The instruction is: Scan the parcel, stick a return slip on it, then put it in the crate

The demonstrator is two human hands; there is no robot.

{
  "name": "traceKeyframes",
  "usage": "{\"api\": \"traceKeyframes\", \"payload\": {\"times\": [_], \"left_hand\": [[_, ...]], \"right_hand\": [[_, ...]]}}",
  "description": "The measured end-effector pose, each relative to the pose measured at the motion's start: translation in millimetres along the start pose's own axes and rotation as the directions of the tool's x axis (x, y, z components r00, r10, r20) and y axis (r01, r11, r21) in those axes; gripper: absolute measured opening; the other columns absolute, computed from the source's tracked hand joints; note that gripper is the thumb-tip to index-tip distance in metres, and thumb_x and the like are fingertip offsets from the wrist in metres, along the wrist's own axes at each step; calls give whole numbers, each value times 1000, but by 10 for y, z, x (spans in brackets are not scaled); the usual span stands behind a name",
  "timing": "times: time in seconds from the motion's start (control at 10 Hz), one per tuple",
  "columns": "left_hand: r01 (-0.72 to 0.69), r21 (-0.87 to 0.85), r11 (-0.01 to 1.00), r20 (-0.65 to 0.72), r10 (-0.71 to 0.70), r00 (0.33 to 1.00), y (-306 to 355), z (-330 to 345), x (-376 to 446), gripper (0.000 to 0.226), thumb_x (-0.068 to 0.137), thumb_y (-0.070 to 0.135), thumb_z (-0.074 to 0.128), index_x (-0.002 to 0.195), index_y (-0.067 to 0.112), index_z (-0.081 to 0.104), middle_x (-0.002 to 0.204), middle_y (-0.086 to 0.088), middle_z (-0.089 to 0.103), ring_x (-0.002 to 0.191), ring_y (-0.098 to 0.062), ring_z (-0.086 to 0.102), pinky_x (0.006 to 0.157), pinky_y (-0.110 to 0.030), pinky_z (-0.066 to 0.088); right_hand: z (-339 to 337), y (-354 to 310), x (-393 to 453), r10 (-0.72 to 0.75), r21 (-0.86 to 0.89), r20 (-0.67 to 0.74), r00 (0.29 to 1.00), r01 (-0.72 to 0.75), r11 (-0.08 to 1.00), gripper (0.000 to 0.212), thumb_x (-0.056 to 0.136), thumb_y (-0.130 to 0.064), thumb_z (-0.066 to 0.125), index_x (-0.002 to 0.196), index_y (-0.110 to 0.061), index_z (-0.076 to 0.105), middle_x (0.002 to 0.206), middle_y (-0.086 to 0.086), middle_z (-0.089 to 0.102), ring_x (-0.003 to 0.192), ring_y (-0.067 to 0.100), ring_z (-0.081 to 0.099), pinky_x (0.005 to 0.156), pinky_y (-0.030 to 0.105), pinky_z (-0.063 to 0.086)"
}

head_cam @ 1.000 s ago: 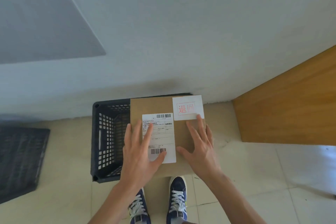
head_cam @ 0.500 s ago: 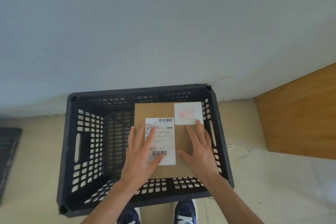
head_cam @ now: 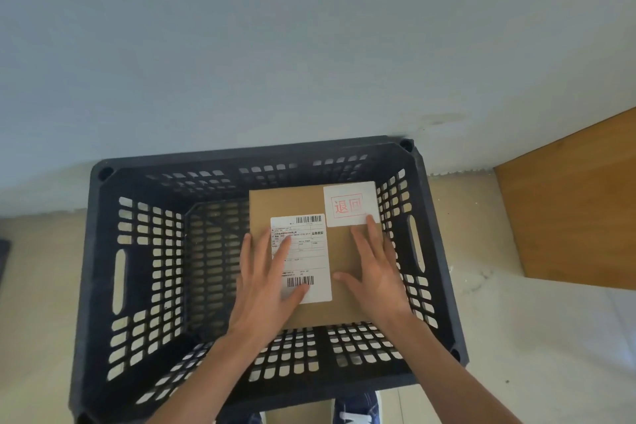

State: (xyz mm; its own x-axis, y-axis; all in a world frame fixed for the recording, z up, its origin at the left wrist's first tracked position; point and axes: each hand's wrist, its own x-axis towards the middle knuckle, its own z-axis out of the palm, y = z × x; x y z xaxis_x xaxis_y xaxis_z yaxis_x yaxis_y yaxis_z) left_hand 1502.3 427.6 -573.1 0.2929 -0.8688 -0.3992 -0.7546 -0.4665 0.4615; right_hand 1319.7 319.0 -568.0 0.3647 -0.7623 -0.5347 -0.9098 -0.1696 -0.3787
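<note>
There is no pinching grip on either side: the left hand [head_cam: 266, 280] lies flat with its fingers spread on top of the parcel [head_cam: 344, 272], covering the left part of the white shipping label [head_cam: 303, 256], its thumb just below the lower barcode. Flat palms like this suit lowering or settling a wide, thin box level, rather than clamping it by its edges; whether the fingers curl under the near edge cannot be told. The black plastic crate [head_cam: 117, 272] stands on the tiled floor [head_cam: 533, 337] against the wall [head_cam: 309, 45], and its left half shows only the slotted bottom and perforated sides, with nothing else in it. The parcel sits inside the crate toward its right side, its right edge just beside the right wall; whether it already rests on the bottom or hangs a little above it is not clear. At its far right corner is the return slip [head_cam: 349, 205], a white sticker with red characters in a red frame, lying flat. The right hand [head_cam: 373, 272] is likewise open and spread on the bare cardboard, its fingertips [head_cam: 371, 221] touching the slip's near edge. Right of the crate, a wooden panel [head_cam: 568, 217] stands well apart. Judging by the slip in place, only letting go remains.
</note>
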Motion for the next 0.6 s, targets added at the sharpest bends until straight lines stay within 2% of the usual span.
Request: {"api": "traceKeyframes", "payload": {"times": [0.1, 0.2, 0.4, 0.5, 0.6], "left_hand": [[9, 63, 998, 2, -10, 1000, 19, -16, -13, 82, 88, 60, 62, 156, 27, 31, 171, -1, 1, 158, -33, -8, 114, -68, 36], [33, 62, 998, -17, -32, 999, 85, -133, -72, 79, 89, 65, 54, 155, 29, 30, 171, 2, 3, 159, -29, -6, 114, -68, 33], [34, 72, 997, -47, -31, 998, 272, -616, -241, 80, 91, 64, 52, 157, 30, 24, 171, 0, 9, 159, -28, 0, 116, -66, 30], [6, 49, 999, -91, -2, 996, 455, -1021, -388, 79, 92, 65, 50, 158, 31, 23, 172, -1, 11, 160, -26, 0, 117, -64, 27], [-33, 3, 999, -133, 33, 991, 698, -1413, -537, 79, 90, 68, 41, 157, 30, 24, 171, 0, 16, 160, -25, 7, 118, -62, 28]], "right_hand": [[-21, 5, -17, 5, -14, 12, 1000, -4, 1000, 97, 91, -50, 67, 160, -32, 1, 163, -18, -30, 157, 26, -9, 119, 61, 31], [-80, -36, -97, -2, -42, -45, 999, 0, 999, 97, 90, -57, 63, 159, -33, 0, 167, -15, -24, 157, 25, -12, 118, 61, 26], [-418, -278, -309, -94, -88, -212, 973, 77, 993, 79, 95, -64, 51, 159, -31, 18, 172, -3, -3, 158, 26, -2, 121, 53, 17], [-744, -499, -518, -175, -92, -284, 943, 154, 984, 65, 100, -50, 48, 158, -29, 26, 172, 1, 3, 158, 28, 0, 123, 53, 15], [-1112, -744, -733, -235, -81, -344, 909, 221, 972, 60, 99, -29, 54, 155, -22, 34, 171, 6, 9, 158, 32, 5, 121, 58, 23]]}}
